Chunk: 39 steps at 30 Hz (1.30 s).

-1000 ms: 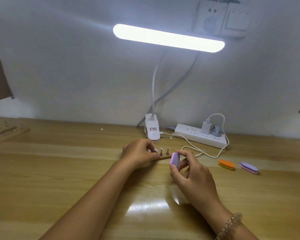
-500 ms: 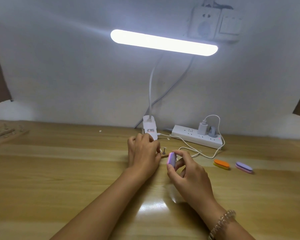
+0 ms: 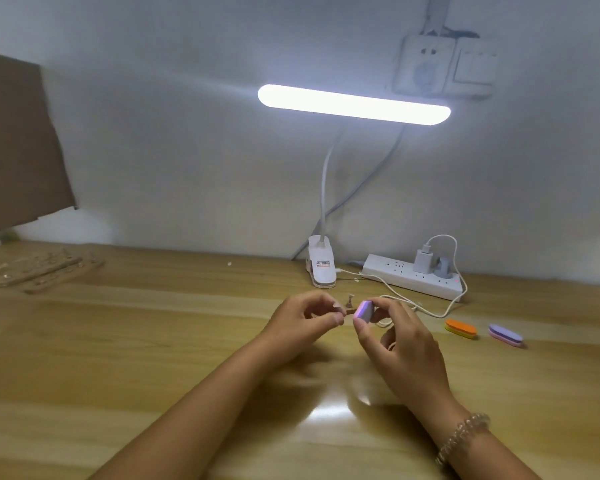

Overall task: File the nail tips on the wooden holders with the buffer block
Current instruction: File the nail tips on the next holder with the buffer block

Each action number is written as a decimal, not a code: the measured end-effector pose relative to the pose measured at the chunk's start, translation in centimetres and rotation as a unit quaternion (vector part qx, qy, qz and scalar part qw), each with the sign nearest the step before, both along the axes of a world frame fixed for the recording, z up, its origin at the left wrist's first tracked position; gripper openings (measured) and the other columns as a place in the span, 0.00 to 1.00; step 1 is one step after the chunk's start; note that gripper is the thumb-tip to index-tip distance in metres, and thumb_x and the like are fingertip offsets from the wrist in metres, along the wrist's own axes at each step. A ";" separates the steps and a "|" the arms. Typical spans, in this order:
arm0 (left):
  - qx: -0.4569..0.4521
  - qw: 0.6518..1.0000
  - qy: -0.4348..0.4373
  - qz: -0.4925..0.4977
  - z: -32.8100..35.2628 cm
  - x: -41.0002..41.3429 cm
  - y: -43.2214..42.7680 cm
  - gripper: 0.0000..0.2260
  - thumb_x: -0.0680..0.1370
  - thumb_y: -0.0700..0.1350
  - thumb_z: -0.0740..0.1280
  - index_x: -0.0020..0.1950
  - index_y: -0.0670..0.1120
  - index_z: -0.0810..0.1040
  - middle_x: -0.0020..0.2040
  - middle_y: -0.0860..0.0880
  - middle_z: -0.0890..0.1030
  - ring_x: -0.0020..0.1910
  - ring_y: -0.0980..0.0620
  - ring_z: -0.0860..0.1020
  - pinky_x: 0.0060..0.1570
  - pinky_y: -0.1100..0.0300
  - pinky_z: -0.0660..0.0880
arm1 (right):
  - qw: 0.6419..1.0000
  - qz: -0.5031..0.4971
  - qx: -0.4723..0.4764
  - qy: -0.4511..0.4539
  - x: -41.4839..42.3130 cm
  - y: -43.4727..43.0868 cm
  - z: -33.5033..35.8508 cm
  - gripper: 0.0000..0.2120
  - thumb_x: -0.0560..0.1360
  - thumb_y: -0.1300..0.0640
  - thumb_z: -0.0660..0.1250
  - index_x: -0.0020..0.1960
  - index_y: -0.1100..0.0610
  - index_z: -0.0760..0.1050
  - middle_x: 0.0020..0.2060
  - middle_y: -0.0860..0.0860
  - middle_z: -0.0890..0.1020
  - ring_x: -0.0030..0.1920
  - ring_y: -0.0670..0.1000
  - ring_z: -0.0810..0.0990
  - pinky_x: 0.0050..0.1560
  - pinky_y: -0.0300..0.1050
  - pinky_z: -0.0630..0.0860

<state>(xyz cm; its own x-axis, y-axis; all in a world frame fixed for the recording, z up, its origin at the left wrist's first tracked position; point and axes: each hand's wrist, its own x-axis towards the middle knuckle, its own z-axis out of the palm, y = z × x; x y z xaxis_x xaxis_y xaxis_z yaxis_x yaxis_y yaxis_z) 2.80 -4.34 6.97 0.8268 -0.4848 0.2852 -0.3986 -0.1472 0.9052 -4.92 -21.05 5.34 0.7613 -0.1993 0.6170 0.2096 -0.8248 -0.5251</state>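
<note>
Both forearms enter from the near edge of the wooden table [image 3: 153, 358]. A beaded bracelet [image 3: 463, 434] sits on the right wrist.

1. Right hand [image 3: 402, 344]: thumb and fingers are curled and pinch the purple buffer block [image 3: 363, 310] by its sides. The block stands on edge, with its flat face turned toward the left hand.
2. Left hand [image 3: 300, 322]: thumb and forefinger are curled and pinch the left end of the wooden holder [image 3: 350, 312]. The other fingers are tucked under.
3. Wooden holder: a short brown strip between the two hands, at mid-surface toward the far edge, just beside the block. One peg with a nail tip [image 3: 350, 301] stands upright on it. The picture is too blurred to show whether the block touches the holder.

Toward the right edge lie an orange buffer [image 3: 460, 329] and a lilac buffer [image 3: 505, 336], side by side and apart from the hands. A white cable [image 3: 430, 311] runs behind the right hand.

Along the far edge stand the lamp clip [image 3: 322, 266] and a white power strip [image 3: 413, 277] with a charger [image 3: 422, 260] plugged in. At the far left corner lie more wooden holder strips [image 3: 49, 268]. The lit lamp bar [image 3: 354, 105] hangs above, below a wall socket [image 3: 426, 65].
</note>
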 end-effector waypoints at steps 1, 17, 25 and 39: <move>-0.021 1.000 0.013 0.005 -0.6 -0.3 0.4 0.04 0.78 0.38 0.69 0.46 0.45 0.82 0.42 0.50 0.82 0.38 0.63 0.77 0.41 0.69 0.71 | 1.000 0.005 -0.015 -0.001 -0.2 0.2 0.1 0.12 0.74 0.42 0.66 0.55 0.44 0.74 0.46 0.40 0.77 0.32 0.45 0.77 0.34 0.46 0.76; 0.169 0.979 -0.111 0.026 -2.6 -1.4 0.4 0.11 0.81 0.45 0.61 0.58 0.55 0.80 0.54 0.55 0.80 0.53 0.52 0.76 0.54 0.52 0.74 | 0.990 0.059 -0.122 0.045 -1.2 1.3 0.2 0.15 0.71 0.45 0.69 0.58 0.43 0.76 0.45 0.38 0.76 0.30 0.43 0.76 0.32 0.45 0.76; 0.213 0.967 -0.134 0.032 -2.7 -1.7 0.4 0.14 0.80 0.45 0.62 0.62 0.58 0.79 0.60 0.59 0.80 0.58 0.56 0.77 0.55 0.56 0.75 | 0.991 0.048 -0.120 0.034 -1.0 1.0 -0.1 0.10 0.71 0.44 0.70 0.51 0.43 0.76 0.43 0.38 0.76 0.31 0.42 0.73 0.32 0.41 0.72; 0.205 0.969 -0.125 0.049 -2.9 -1.6 0.1 0.09 0.81 0.49 0.62 0.56 0.56 0.81 0.56 0.58 0.81 0.48 0.59 0.75 0.48 0.59 0.72 | 0.998 0.018 -0.038 0.051 -0.5 0.3 0.2 0.10 0.71 0.45 0.74 0.48 0.44 0.75 0.43 0.39 0.78 0.32 0.42 0.76 0.35 0.42 0.72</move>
<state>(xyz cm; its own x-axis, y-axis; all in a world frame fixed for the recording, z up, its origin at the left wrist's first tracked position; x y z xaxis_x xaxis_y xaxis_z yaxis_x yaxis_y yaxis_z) 1.24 -4.20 4.11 0.8045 -0.5226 0.2823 -0.5640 -0.5228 0.6393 -5.39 -20.78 5.50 0.8264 -0.1264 0.5487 0.1891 -0.8556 -0.4819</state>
